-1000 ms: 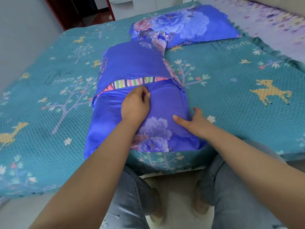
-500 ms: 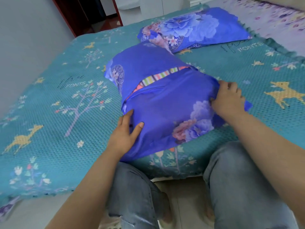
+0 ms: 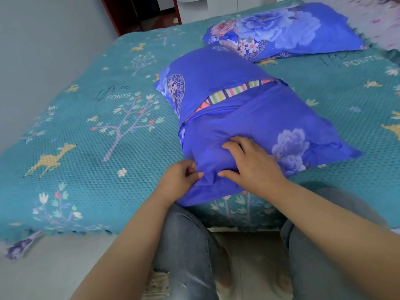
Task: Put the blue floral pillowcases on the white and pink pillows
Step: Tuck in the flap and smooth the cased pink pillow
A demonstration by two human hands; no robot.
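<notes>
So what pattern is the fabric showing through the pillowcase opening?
Multicoloured stripes on the inner pillow, seen in the head view.

You are standing in a bedroom of a home. A wide bed fills most of your view, spread with a teal woven bedspread (image 3: 86,148) patterned with yellow deer, small trees and the word "FONTS". Two plump pillows in blue floral cases (image 3: 281,31) lie on it. A plain pale grey wall (image 3: 43,40) runs along the bed's left side, and a dark red wooden door frame (image 3: 112,20) opens at the far corner.
</notes>
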